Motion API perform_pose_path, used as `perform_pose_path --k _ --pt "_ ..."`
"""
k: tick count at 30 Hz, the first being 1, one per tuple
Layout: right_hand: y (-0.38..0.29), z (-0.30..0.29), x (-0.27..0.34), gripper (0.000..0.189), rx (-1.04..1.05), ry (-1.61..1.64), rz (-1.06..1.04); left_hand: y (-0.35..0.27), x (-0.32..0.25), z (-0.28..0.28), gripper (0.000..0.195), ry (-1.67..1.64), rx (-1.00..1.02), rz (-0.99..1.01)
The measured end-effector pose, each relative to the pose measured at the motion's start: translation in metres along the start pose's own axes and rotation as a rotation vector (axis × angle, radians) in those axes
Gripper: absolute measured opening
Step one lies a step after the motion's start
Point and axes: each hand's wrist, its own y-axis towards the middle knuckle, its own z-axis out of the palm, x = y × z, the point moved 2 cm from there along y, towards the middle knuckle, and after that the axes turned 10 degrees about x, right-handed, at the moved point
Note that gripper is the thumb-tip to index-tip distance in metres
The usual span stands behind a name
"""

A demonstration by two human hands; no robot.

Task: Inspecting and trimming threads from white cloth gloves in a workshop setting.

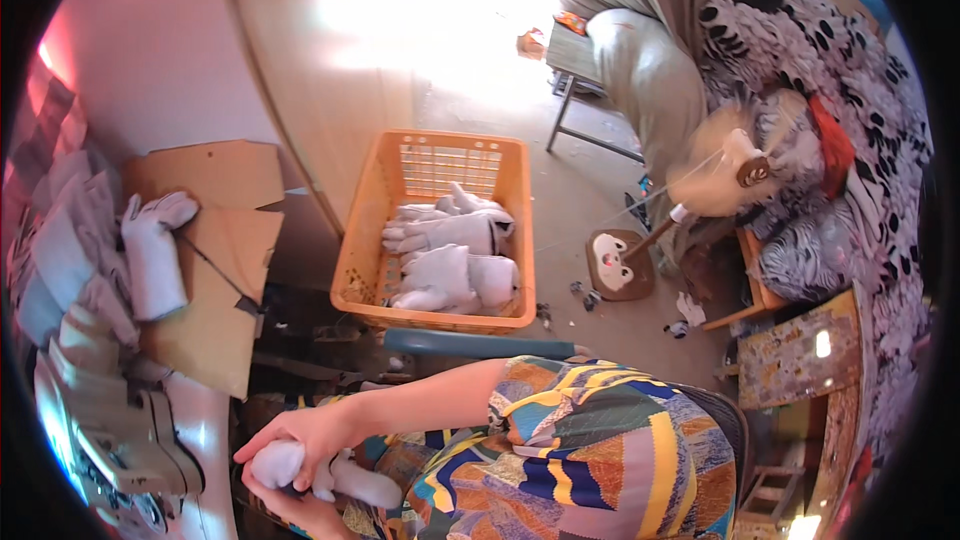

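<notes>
My right hand (319, 431) comes down from the patterned sleeve with its fingers closed on a bunched white cloth piece (277, 463), probably a glove. My left hand (296, 508) holds the same piece from below, partly cut by the lower edge. A rolled tail of the cloth (367, 484) lies over my patterned garment. Several white cloth gloves (450, 229) lie piled in an orange plastic basket (435, 321) beyond my right arm. One more white glove (154, 262) rests on cardboard at the left.
A sewing machine (120, 420) stands at the lower left, near heaped grey-white cloth (75, 217) and cardboard (217, 262). A blue-grey bar (480, 343) runs beside the basket. On the right are a fan (727, 165), a bench (574, 52), a seated person (645, 67) and black-spotted white fabric (855, 90).
</notes>
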Motion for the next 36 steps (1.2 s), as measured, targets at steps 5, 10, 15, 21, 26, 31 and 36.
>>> perform_pose_path --k 5,10,15,21,26,31,36 --pt "-0.011 0.002 0.009 0.097 0.079 -0.171 -0.169 0.005 -0.007 0.01 0.044 -0.101 -0.02 0.001" --pt "-0.021 0.011 0.02 0.065 -0.355 -0.829 -0.302 0.0 -0.021 -0.009 0.032 0.74 -0.135 0.585" --pt "-0.025 0.008 0.026 0.05 -0.747 -1.474 -0.548 -0.03 -0.045 0.048 0.033 0.797 -0.15 0.825" --pt "-0.037 0.022 0.037 0.031 -0.721 -1.673 -0.226 -0.015 -0.071 0.025 0.047 0.865 -0.149 0.618" --pt "-0.073 0.049 0.071 0.043 -0.588 -1.016 -0.219 -0.009 -0.046 0.012 0.071 0.129 0.425 0.537" --pt "-0.088 0.032 0.067 0.031 -0.502 -0.576 -0.071 -0.016 -0.014 0.017 0.014 0.467 0.223 0.505" --pt "-0.156 0.01 0.121 0.032 -0.904 -0.581 -0.091 -0.014 -0.022 0.014 0.015 0.295 0.241 0.399"
